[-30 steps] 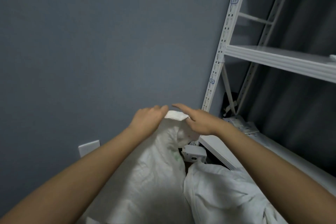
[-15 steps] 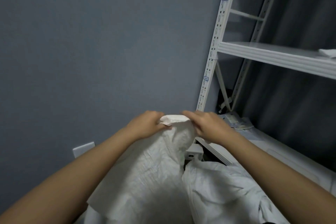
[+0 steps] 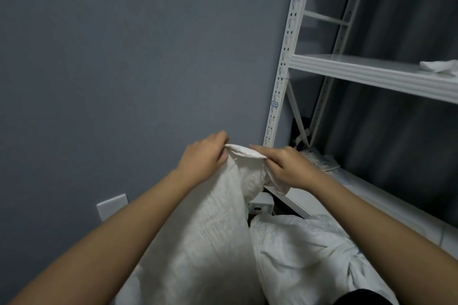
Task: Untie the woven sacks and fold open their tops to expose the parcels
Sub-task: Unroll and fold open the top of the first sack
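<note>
Against the grey wall, my left hand (image 3: 207, 156) and right hand (image 3: 288, 167) each pinch the upright woven sack (image 3: 210, 225)'s top edge; tie hidden, contents unseen, base cut off.

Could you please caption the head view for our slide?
Both hands, left hand and right hand, pinch the woven sack top beside a white shelf rack.

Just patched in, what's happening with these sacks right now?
A person is working on the tall white woven sack standing against the grey wall. The left hand and right hand each pinch an end of its bunched top edge and hold it between them. No parcels show yet. A second white woven sack lies to its right, beside the white metal shelving rack.
</note>
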A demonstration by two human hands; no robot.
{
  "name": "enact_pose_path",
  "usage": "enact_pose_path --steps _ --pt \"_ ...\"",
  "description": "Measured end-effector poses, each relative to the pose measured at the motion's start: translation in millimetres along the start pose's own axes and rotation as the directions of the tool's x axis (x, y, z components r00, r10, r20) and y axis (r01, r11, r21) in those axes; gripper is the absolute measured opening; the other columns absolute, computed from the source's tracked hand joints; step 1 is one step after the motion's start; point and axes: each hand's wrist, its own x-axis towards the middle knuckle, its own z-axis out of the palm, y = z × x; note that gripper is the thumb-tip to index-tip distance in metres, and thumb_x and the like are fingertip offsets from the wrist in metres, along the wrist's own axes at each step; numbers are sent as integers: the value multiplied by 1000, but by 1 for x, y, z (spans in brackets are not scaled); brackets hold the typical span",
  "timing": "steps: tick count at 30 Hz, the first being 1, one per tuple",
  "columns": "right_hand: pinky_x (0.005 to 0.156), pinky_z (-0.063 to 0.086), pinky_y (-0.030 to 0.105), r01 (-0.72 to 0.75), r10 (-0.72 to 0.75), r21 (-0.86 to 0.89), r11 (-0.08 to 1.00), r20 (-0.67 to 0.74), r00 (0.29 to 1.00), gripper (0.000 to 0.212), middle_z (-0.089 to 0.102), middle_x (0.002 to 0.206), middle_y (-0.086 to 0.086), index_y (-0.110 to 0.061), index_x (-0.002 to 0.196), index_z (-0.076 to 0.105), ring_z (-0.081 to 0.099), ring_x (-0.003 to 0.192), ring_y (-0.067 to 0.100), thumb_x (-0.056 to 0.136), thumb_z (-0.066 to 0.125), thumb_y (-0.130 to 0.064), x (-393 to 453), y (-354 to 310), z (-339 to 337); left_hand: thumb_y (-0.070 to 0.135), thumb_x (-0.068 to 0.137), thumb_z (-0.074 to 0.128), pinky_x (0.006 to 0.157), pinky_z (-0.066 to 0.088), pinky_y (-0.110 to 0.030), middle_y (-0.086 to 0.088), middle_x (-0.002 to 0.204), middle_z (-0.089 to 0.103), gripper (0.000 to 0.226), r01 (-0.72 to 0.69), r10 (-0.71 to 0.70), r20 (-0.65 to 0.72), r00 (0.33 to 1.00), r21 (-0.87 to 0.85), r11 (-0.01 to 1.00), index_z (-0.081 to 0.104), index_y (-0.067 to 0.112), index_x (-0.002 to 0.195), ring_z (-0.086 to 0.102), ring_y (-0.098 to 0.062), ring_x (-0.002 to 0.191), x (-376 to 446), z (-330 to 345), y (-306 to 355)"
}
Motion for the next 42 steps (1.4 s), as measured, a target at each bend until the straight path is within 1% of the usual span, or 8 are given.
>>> enact_pose_path --steps 4,10,14,21,26,30,36,42 --pt "56 38 23 0 9 88 996 -104 995 50 65 67 6 -33 139 47 56 59 18 95 45 -10 -14 -6 5 54 93 44 88 35 -27 3 122 46 58 403 -110 532 840 -474 783 30 21 138 50 -17 113 -8 4 21" --pt "62 42 17 -3 -3 155 988 37 999 52 63 86 -22 -34 135 52 59 69 -4 91 51 -7 -15 0 -5 30 98 48 68 32 -28 3 71 51 30 143 -30 211 977 -543 828 53 11 75 48 -11 67 -1 21 17" --pt "88 40 14 -237 44 565 790 334 941 42 60 113 -11 -22 132 55 54 101 -4 91 63 -27 -16 -9 -10 44 95 39 60 41 -32 -1 78 48 33 -338 334 -55 941 -145 930 51 15 85 50 -20 75 -10 29 13" --pt "44 44 32 310 -413 -364 879 -251 875 27 56 72 4 -10 79 63 57 63 24 89 45 -27 -16 -3 25 52 83 61 74 44 -32 7 84 62 36 69 80 281 956 -484 872 61 18 93 56 -8 78 -21 30 -18" --pt "72 48 33 143 -147 70 987 62 987 49 60 107 -6 -31 129 49 58 90 16 81 51 -22 -15 -21 28 48 83 64 64 33 -28 8 83 53 31 -226 273 228 935 -213 951 53 19 90 47 -7 75 -26 22 -2" --pt "76 47 39 169 -148 -396 903 84 985 63 55 118 8 -25 149 29 57 102 30 89 43 -9 -20 -18 40 52 85 60 62 37 -27 7 73 57 28 9 145 388 910 -369 930 57 24 78 50 -8 67 -22 15 -7" --pt "62 39 22 169 -194 198 965 113 974 16 59 69 -19 -20 104 68 51 65 -3 95 58 -27 -18 -18 43 47 93 37 69 44 -34 -1 95 60 37 -342 331 174 927 35 939 58 17 100 55 -18 91 -32 18 -5" --pt "67 49 33 150 -162 -181 972 -51 986 39 63 91 -7 -25 111 64 62 86 18 85 39 -38 -28 -17 46 38 91 59 67 38 -26 3 80 53 20 65 134 440 888 -410 910 63 19 85 56 -18 80 -37 31 -19"
